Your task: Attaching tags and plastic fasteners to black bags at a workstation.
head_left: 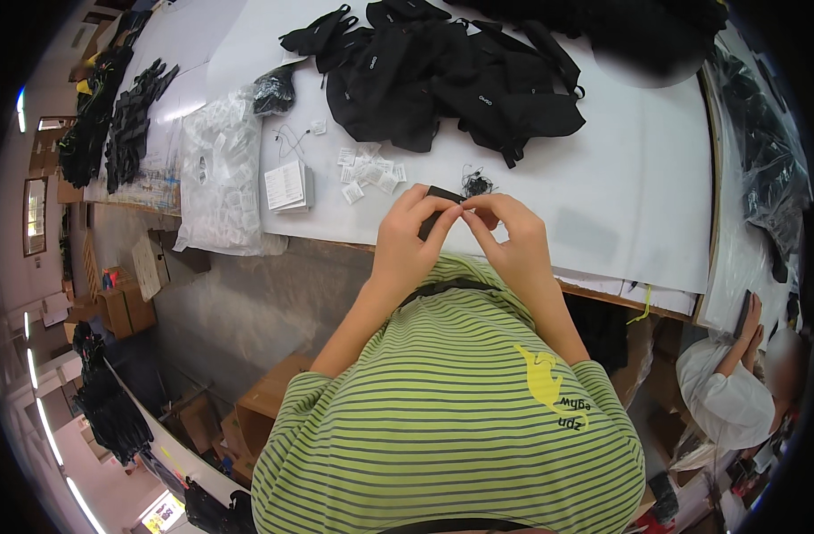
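Over the near edge of the table, both hands meet, fingertips touching. My left hand is closed on a flat black fabric piece, part of which shows above the fingers. My right hand is pinched at the end of that piece; whatever is between its fingertips is too small to make out. Just beyond the hands lies a small tangle of black cords. To its left, several small white tags are scattered in a loose pile.
Black fabric pouches are heaped at the back of the white table. A stack of white printed cards and a clear bag of white packets lie at the left. Another person is at the far right.
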The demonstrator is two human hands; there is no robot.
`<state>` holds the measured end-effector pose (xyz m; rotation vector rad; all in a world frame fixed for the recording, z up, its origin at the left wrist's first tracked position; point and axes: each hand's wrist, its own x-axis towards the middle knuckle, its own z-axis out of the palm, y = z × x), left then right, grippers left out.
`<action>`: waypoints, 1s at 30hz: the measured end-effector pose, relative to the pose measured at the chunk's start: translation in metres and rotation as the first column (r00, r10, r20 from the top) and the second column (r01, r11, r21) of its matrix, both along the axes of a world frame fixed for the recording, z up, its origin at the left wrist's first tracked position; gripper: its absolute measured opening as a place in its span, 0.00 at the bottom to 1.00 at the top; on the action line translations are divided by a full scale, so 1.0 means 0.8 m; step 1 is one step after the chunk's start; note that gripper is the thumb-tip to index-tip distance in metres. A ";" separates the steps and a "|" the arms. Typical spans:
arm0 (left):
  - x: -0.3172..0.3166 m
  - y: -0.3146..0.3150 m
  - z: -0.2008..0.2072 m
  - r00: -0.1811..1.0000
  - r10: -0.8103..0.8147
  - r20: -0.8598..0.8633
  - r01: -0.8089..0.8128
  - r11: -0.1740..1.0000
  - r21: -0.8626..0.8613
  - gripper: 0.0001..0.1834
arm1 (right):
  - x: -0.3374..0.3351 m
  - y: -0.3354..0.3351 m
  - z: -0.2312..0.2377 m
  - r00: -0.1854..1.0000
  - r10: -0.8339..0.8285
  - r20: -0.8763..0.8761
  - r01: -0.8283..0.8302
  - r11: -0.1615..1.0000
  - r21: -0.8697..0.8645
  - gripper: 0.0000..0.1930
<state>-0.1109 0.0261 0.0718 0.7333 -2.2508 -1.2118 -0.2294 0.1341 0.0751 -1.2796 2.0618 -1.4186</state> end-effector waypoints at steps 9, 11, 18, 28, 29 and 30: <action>0.002 0.012 0.005 0.983 0.071 -0.171 -0.070 0.997 0.009 0.11 | 0.006 0.003 -0.008 0.984 -0.153 0.089 0.160 0.984 -0.080 0.05; 0.006 0.013 0.005 0.967 0.151 -0.206 -0.120 0.980 0.156 0.12 | 0.009 0.003 -0.005 0.981 -0.143 0.129 0.152 0.986 -0.061 0.05; 0.021 -0.001 0.000 0.983 0.020 -0.182 -0.034 0.997 -0.076 0.10 | 0.028 -0.005 -0.004 0.979 -0.170 0.110 0.183 0.976 -0.115 0.05; 0.026 -0.003 0.002 0.966 0.107 -0.236 -0.017 0.935 0.354 0.07 | 0.042 -0.014 -0.005 0.982 -0.186 -0.015 0.180 0.965 -0.192 0.05; 0.027 -0.003 0.001 0.966 0.106 -0.235 -0.017 0.935 0.354 0.07 | 0.042 -0.014 -0.005 0.982 -0.187 -0.019 0.180 0.965 -0.192 0.05; 0.027 -0.004 0.001 0.965 0.115 -0.237 -0.014 0.921 0.390 0.07 | 0.043 -0.015 -0.005 0.982 -0.188 -0.018 0.181 0.965 -0.192 0.05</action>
